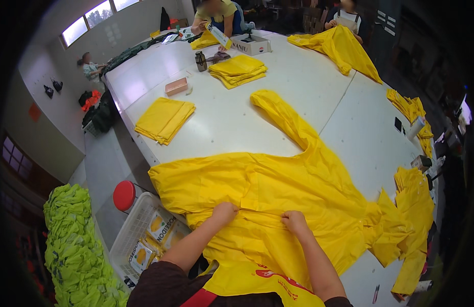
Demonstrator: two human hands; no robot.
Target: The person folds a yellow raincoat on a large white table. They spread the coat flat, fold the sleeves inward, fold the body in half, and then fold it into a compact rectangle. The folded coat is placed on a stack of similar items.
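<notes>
A yellow raincoat (pixel 308 184) lies spread across the near part of the table, one sleeve stretched out toward the far side. My left hand (pixel 225 214) pinches the edge of its front flap, close to the middle of the garment. To the right, my right hand (pixel 295 222) is closed on the same front edge. Between the two hands the edge runs in a fairly straight line, with creases around it. The raincoat's near side hangs toward my body, over the table's front, partly hidden by my forearms and yellow apron (pixel 257 279).
Folded yellow garments (pixel 165 120) sit at the left, with another stack (pixel 238 70) beyond. A pink tray (pixel 176 86), dark jar (pixel 200 61) and white box (pixel 251 45) stand farther off. A white basket (pixel 128 233) of packages is beside me. Two people work at the far side.
</notes>
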